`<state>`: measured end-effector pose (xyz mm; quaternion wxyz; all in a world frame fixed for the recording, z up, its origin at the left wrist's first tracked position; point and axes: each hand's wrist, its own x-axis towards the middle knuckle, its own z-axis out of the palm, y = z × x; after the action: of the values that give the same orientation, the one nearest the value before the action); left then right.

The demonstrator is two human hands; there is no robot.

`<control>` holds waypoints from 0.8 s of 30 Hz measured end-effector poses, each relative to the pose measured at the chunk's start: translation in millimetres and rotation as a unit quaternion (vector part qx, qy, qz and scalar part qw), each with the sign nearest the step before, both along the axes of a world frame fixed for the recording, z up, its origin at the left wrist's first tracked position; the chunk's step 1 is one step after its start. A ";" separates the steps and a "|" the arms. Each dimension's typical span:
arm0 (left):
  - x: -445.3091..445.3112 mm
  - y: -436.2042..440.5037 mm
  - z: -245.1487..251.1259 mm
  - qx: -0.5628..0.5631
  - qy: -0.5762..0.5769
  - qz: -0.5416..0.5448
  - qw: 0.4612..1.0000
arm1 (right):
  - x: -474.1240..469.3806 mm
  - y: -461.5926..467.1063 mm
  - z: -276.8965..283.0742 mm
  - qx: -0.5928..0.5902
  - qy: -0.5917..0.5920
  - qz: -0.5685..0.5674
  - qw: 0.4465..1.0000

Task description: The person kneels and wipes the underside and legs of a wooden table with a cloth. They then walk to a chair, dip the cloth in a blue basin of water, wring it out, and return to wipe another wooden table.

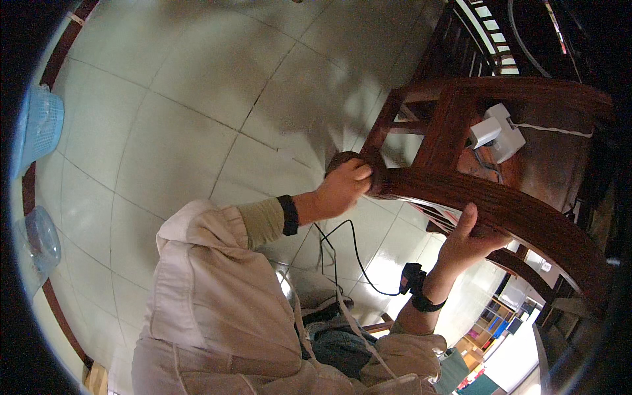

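Observation:
A curved dark wooden armrest of a piece of furniture stretches before me. My left hand curls its fingers over the rounded end of the armrest; whether something small is inside the curled fingers is hidden. Further along, my right hand grips the armrest's near edge, thumb on top and the other fingers out of sight beneath. Both wrists wear black bands, and a small black device with a black cable sits at my right wrist. Beyond the armrest lies a white plug adapter block with cords, on a brown wooden surface.
Pale floor tiles extend to the left. A light blue plastic basket and a clear plastic container stand by the left wall. Wooden slats and rails rise behind the armrest. Shelves with mixed items appear at lower right.

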<state>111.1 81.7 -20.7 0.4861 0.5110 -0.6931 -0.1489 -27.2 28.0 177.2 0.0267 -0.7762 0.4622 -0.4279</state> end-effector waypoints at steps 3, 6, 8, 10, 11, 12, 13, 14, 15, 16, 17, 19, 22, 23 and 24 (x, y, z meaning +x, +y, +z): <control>0.7 4.2 0.1 0.021 0.024 0.003 0.999 | 0.1 -0.5 -1.0 -0.004 -0.003 0.018 1.000; -3.4 6.6 12.6 0.001 0.044 0.015 0.999 | 0.0 -1.3 -1.0 0.005 -0.002 0.007 1.000; -6.3 3.3 21.8 -0.001 0.050 0.010 0.999 | 0.4 -2.2 -0.5 0.006 -0.023 0.027 0.999; -7.3 1.1 26.8 -0.031 0.053 0.019 0.998 | 0.8 -2.6 1.1 0.007 -0.026 0.035 0.999; -6.7 -0.2 26.8 -0.026 0.031 0.013 0.999 | 1.0 -2.6 2.1 0.007 -0.021 0.035 0.999; -5.5 -1.0 24.9 -0.028 0.021 0.007 0.999 | 1.4 -2.4 2.9 0.009 -0.017 0.039 0.999; -4.1 -1.5 21.3 -0.030 0.010 0.002 1.000 | 1.9 -2.2 3.5 0.010 -0.012 0.029 0.999; -3.7 -0.3 16.7 -0.020 0.007 -0.001 1.000 | 2.2 -1.8 4.3 0.011 -0.008 0.024 1.000; -3.5 0.7 10.5 -0.011 0.002 -0.002 1.000 | 2.6 -1.4 4.4 0.012 -0.004 0.020 1.000; -2.4 -0.1 4.1 -0.004 -0.004 -0.003 1.000 | 2.9 -1.4 4.9 0.011 -0.015 0.028 0.999; -0.9 0.7 -4.2 0.010 -0.019 -0.001 1.000 | 3.2 -0.9 4.7 0.012 -0.025 0.034 0.999; -0.3 3.7 -18.5 0.041 -0.044 0.001 0.998 | 2.8 -0.1 5.1 0.020 -0.032 0.038 0.999; -11.4 6.3 -26.4 0.152 0.077 0.039 0.985 | 0.8 -0.7 5.8 0.027 -0.027 0.041 0.998; -16.2 6.0 -24.5 0.191 0.117 0.040 0.974 | -0.1 -1.4 6.4 0.021 -0.021 0.047 0.998; -19.7 6.5 -21.5 0.205 0.178 0.041 0.962 | -1.0 -2.2 6.2 0.018 -0.017 0.056 0.998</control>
<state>91.4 88.2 -42.3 0.4922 0.5929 -0.5288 -0.3558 -28.2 25.8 183.3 0.0728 -0.7931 0.4250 -0.4301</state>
